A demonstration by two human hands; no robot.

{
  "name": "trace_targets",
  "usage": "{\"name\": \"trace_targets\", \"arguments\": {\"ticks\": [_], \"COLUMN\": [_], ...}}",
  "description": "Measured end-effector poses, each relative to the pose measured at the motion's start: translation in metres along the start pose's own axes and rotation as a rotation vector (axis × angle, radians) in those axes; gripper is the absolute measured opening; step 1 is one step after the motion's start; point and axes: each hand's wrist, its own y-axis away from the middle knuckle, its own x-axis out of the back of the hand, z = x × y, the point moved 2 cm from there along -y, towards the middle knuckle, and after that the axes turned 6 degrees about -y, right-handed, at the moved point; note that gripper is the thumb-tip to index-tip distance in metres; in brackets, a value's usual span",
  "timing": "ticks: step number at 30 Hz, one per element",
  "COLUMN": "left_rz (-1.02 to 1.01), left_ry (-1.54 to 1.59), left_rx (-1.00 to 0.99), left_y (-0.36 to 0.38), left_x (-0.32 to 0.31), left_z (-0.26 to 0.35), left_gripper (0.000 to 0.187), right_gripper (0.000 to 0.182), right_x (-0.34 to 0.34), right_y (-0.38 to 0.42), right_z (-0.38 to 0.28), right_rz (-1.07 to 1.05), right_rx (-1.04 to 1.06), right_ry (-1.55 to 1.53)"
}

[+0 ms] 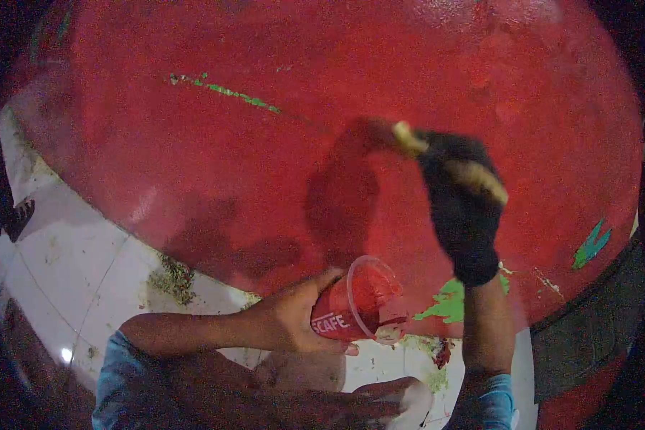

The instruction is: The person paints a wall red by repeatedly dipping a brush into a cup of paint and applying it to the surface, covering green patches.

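Note:
My left hand (pixel 288 317) is wrapped round a clear plastic cup (pixel 334 319) printed with white "SCAFE" letters. The cup tilts to the right, and red paint (pixel 377 292) coats its inside. In a black glove, my right hand (pixel 460 208) grips a paintbrush (pixel 410 139) with a pale handle, slightly blurred. Its dark bristles point left, close over the wet-looking red surface (pixel 229 158). Left of the bristles, a thin green strip (pixel 240 97) shows through the red. A larger green patch (pixel 448 301) lies below my gloved wrist.
White floor tiles (pixel 72 251) with dirt and a mossy clump (pixel 172 281) run along the left and near edges of the red surface. At the right lies a dark mat-like panel (pixel 588 322). A green-blue mark (pixel 592 245) sits near the right edge. Shadows fall across the middle.

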Motion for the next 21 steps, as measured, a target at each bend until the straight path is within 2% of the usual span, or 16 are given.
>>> {"name": "trace_targets", "arguments": {"ticks": [1,2,4,5,7,8,10,11,13,14,16,17,19,21], "left_rz": [-0.024,-0.047,-0.039,-0.028,-0.017,-0.009,-0.002,0.003,0.030,0.053,0.050,0.052,0.062,0.071], "left_ry": [0.012,0.025,0.037,0.054,0.043,0.034,-0.011,-0.047,-0.065,-0.070,-0.018,0.036,0.033,0.029], "left_rx": [0.051,0.100,0.086,0.080,0.070,0.070,0.104,0.149,0.110,0.083,0.084,0.080,0.071,0.059], "left_y": [0.000,-0.001,0.000,0.000,-0.001,-0.001,-0.001,-0.001,0.000,0.000,-0.002,-0.002,-0.004,-0.004], "left_x": [0.000,0.000,-0.002,-0.003,-0.004,-0.004,-0.002,0.000,0.000,0.001,0.002,-0.002,-0.002,-0.001], "left_z": [-0.001,-0.003,-0.005,-0.006,-0.011,-0.013,-0.015,-0.017,-0.024,-0.026,-0.025,-0.021,-0.022,-0.020], "left_gripper": [0.079,0.081,0.082,0.083,0.085,0.086,0.086,0.086,0.087,0.088,0.088,0.088,0.088,0.088], "right_gripper": [0.009,0.009,0.009,0.009,0.009,0.007,0.006,0.006,0.015,0.015,0.009,0.009,0.014,0.016], "right_x": [0.007,0.013,0.029,0.033,0.036,0.026,0.009,0.006,0.005,0.008,0.015,0.024,0.035,0.040], "right_y": [-0.007,-0.015,-0.030,-0.030,-0.020,-0.007,0.013,0.017,0.027,0.032,0.042,0.044,0.050,0.062], "right_z": [0.004,0.000,-0.013,-0.009,0.001,0.005,-0.001,-0.006,-0.013,-0.019,-0.023,-0.030,-0.031,-0.024], "right_rz": [0.148,0.153,0.378,0.382,0.276,0.191,-0.041,-0.031,-0.010,-0.002,0.044,0.052,0.204,0.272], "right_rx": [-0.130,-0.127,-0.080,-0.068,0.177,0.021,0.107,0.117,0.010,0.016,-0.363,-0.346,-0.488,-0.501], "right_ry": [-0.124,-0.119,0.240,0.242,0.358,0.269,0.326,0.332,0.013,0.017,-0.151,-0.145,-0.192,-0.187]}}
